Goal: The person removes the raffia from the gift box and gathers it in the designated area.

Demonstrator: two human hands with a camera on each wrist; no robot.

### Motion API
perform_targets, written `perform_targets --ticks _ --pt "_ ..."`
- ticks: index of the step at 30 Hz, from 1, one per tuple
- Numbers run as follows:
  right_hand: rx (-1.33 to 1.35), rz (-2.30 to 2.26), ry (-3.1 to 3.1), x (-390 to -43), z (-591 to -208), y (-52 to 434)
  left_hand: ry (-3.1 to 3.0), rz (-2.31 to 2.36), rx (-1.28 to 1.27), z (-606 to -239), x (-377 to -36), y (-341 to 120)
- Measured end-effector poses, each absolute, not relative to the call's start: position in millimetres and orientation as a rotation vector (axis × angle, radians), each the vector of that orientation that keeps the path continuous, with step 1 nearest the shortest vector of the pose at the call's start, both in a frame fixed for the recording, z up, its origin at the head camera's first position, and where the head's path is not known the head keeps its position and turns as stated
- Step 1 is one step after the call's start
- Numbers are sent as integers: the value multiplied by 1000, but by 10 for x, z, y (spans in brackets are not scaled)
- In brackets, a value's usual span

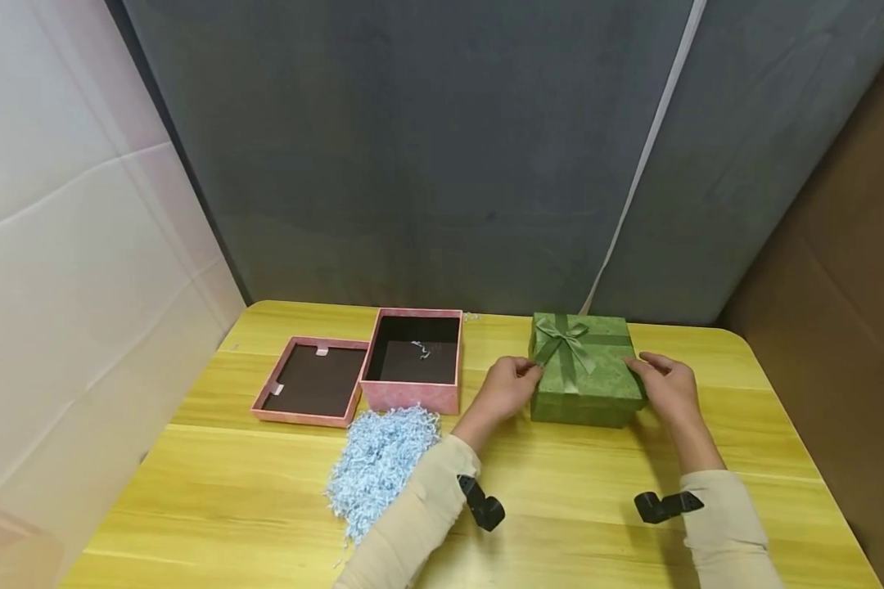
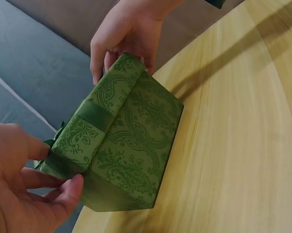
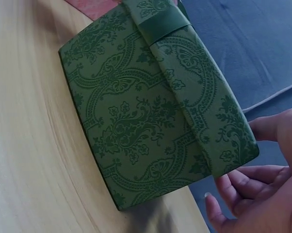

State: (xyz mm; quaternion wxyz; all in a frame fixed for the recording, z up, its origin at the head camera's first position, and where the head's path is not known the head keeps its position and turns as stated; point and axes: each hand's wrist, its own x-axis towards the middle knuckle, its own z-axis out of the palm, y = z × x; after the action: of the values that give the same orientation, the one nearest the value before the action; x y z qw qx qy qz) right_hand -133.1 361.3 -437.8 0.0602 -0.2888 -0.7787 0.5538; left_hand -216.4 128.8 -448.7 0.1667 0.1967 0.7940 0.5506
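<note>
A green gift box [image 1: 588, 409] with an embossed floral pattern stands on the table, its lid [image 1: 610, 368] on and tied with a green ribbon bow [image 1: 566, 343]. At the lid's left edge my left hand [image 1: 507, 386] grips it, one finger over the top and others along the rim [image 2: 82, 171]. My right hand [image 1: 666, 386] holds the lid's right side, with fingers at its lower rim in the right wrist view. The lid sits low over the box body [image 3: 129, 121].
Left of the green box stands an open pink box [image 1: 412, 398], holding a few paper shreds. Its pink lid [image 1: 305, 417] lies upturned beside it. A heap of light-blue shredded paper [image 1: 383, 458] lies in front, near my left sleeve [image 1: 427, 507]. A grey partition [image 1: 412, 164] rises behind the table.
</note>
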Motion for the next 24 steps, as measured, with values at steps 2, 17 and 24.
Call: perform_targets --ticks 2,17,24 --pt "-871 1682 -2346 -1314 -4381 3621 2261 1574 581 -4471 -2153 1286" --pt "-853 1677 -2259 -1260 -4273 3602 2268 1583 664 -4351 -2076 1249" --pt "-740 1696 -2271 -1130 -4084 3635 2252 1627 726 -4182 -1982 1198"
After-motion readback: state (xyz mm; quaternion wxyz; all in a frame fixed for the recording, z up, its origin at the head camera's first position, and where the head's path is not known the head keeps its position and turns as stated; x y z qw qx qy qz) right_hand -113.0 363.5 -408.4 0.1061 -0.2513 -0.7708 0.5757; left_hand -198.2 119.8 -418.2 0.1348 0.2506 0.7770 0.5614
